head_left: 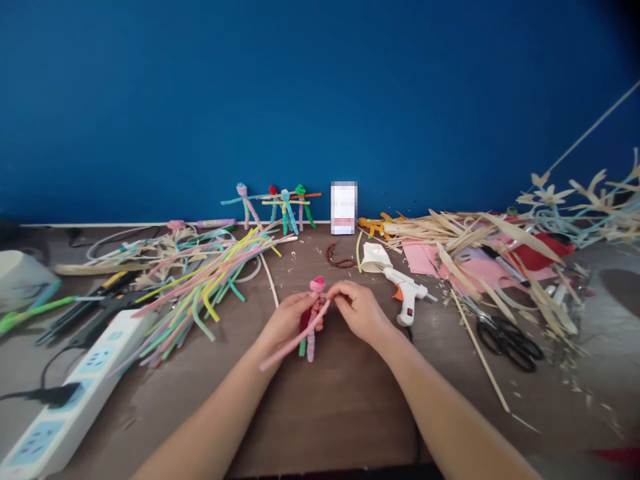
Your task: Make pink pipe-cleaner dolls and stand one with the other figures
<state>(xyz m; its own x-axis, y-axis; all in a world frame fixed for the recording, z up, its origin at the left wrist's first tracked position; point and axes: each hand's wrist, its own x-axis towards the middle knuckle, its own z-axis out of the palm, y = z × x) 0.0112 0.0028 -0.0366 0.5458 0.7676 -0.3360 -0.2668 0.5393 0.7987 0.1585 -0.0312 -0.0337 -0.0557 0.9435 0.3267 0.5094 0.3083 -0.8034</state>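
Centrally, over the wooden tabletop (330,413), pink pipe-cleaner figure (312,327) gripped by curled fingers (303,304) of left hand (286,321); pink chenille stem (295,337) pinched near the neck by fingertips (336,291) of right hand (358,309). Hot glue gun (406,292) placed just right; multicolored chenille stems (200,293) heaped left; standing pipe-cleaner figures (270,208) beyond, against blue wall (320,100).

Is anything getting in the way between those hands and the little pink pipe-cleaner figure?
Nothing visible does: the left hand and the right hand are both directly on the pink pipe-cleaner figure.

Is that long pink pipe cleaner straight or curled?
Straight: the pipe cleaner runs unbent across the small figure, from the right hand past the left hand.
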